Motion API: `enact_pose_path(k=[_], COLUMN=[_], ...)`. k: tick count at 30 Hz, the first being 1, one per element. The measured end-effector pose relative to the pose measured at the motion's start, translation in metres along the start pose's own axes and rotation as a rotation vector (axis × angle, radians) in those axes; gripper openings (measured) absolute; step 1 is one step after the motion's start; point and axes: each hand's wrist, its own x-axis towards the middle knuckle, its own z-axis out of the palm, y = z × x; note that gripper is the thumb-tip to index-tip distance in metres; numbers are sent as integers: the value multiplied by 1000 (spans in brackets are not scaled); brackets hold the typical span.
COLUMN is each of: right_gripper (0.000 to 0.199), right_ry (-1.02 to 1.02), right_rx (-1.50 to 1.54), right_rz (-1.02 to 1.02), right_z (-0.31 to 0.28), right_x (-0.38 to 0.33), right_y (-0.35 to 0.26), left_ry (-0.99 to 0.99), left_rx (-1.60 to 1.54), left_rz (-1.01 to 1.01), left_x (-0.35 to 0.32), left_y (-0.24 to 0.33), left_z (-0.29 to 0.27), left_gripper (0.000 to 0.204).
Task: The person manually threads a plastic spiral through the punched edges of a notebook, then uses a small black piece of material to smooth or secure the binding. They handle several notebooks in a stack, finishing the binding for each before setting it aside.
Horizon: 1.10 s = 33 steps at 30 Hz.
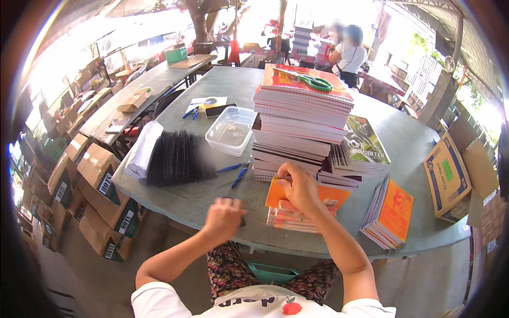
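Observation:
My right hand [299,188] pinches the upper edge of an orange-covered notebook [335,198], which lies over a thin pile of booklets [289,216] at the table's front. To its left, my left hand [222,220] is curled near the table edge. Something dark shows beside its fingers, too hidden to name. Behind my right hand rises a tall stack of notebooks [297,116], topped by green-handled scissors [316,82]. Blue-handled pliers [238,177] rest between my left hand and a bundle of black spiral binding coils [175,159].
A clear plastic tub [230,132] stands behind the pliers. Orange notebooks [389,214] are stacked at right, near an open carton [448,177]. Soccer-covered notebooks [366,140] lie beside the tall stack. Boxes [98,169] are piled left of the table. A person [350,55] is at the back.

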Motion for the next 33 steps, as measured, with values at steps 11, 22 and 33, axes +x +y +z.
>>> enact_pose_path(k=[11, 22, 33], right_gripper=[20, 12, 15], right_ry=[310, 281, 306], right_rx=[178, -182, -222], right_rz=[-207, -102, -170], right_z=[5, -49, -38], right_x=[-3, -63, -56], right_y=[16, 45, 40], left_ry=[114, 577, 257], left_rx=[-493, -311, -457], left_rz=[98, 209, 344], left_x=[10, 63, 59], left_y=[51, 44, 53], left_z=[-75, -68, -44], left_gripper=[49, 26, 28])
